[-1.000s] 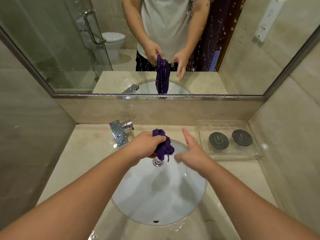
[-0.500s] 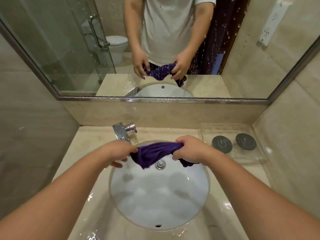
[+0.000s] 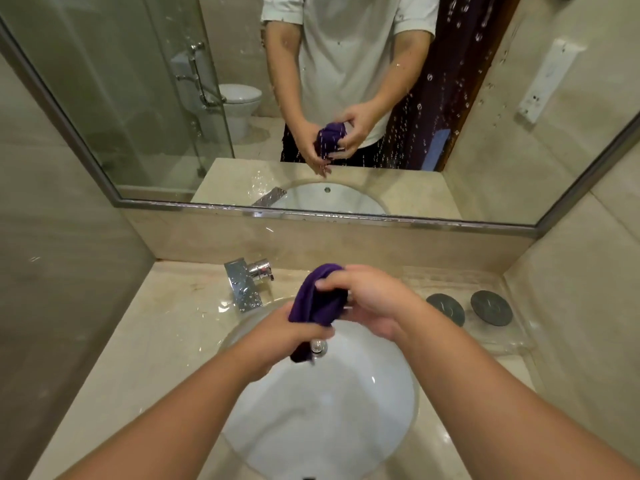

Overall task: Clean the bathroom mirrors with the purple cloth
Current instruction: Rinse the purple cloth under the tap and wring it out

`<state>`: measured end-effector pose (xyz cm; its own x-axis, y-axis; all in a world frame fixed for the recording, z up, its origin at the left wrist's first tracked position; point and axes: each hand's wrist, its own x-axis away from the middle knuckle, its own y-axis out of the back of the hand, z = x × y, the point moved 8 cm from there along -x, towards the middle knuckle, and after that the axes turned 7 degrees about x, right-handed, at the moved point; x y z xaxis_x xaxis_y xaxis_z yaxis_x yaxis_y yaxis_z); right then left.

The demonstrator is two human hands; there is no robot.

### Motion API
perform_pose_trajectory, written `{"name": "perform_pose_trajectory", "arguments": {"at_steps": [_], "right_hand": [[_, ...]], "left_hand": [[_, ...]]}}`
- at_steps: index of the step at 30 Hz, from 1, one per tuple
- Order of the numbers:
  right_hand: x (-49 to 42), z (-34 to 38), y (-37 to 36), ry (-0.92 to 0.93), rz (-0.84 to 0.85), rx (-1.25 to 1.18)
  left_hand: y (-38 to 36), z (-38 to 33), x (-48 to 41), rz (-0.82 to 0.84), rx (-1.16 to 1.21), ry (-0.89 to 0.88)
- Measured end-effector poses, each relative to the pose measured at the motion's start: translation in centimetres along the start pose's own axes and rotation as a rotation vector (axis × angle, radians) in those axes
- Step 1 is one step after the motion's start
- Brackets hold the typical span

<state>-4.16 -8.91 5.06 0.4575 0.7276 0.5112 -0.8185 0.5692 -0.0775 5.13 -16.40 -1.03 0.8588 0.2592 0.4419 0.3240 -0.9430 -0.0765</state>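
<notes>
The purple cloth (image 3: pixel 317 303) is bunched up above the back of the white sink (image 3: pixel 322 410). My left hand (image 3: pixel 287 337) grips its lower end, and a dark tail hangs below the fist. My right hand (image 3: pixel 367 299) grips the upper end with curled fingers. Both hands are close together over the drain stopper (image 3: pixel 318 347). The wide wall mirror (image 3: pixel 138 81) hangs above the counter, speckled with water drops, and reflects my hands and the cloth.
A chrome faucet (image 3: pixel 247 282) stands at the sink's back left. A clear tray (image 3: pixel 512 337) with two dark round discs (image 3: pixel 445 309) sits on the wet marble counter (image 3: pixel 166 334) at the right. Tiled walls close in on both sides.
The cloth was stretched sideways between my two hands. Now my hands have come together and the cloth is bunched between them, right hand above the left.
</notes>
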Motion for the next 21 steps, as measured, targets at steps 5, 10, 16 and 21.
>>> {"name": "perform_pose_trajectory", "arguments": {"at_steps": [5, 10, 16, 21], "right_hand": [[-0.2, -2.3, 1.0, -0.007, -0.202, -0.364], [0.8, -4.0, -1.2, 0.050, -0.087, 0.177], [2.2, -3.7, 1.4, 0.267, -0.146, 0.931], [2.9, -4.1, 0.6, 0.558, -0.154, 1.390]], "left_hand": [[-0.9, 0.6, -0.5, 0.009, 0.600, 0.221], [-2.2, -0.5, -0.3, 0.115, 0.661, 0.252], [0.5, 2.2, -0.6, -0.101, 0.503, 0.376], [-1.4, 2.9, 0.9, 0.223, 0.259, 0.537]]}}
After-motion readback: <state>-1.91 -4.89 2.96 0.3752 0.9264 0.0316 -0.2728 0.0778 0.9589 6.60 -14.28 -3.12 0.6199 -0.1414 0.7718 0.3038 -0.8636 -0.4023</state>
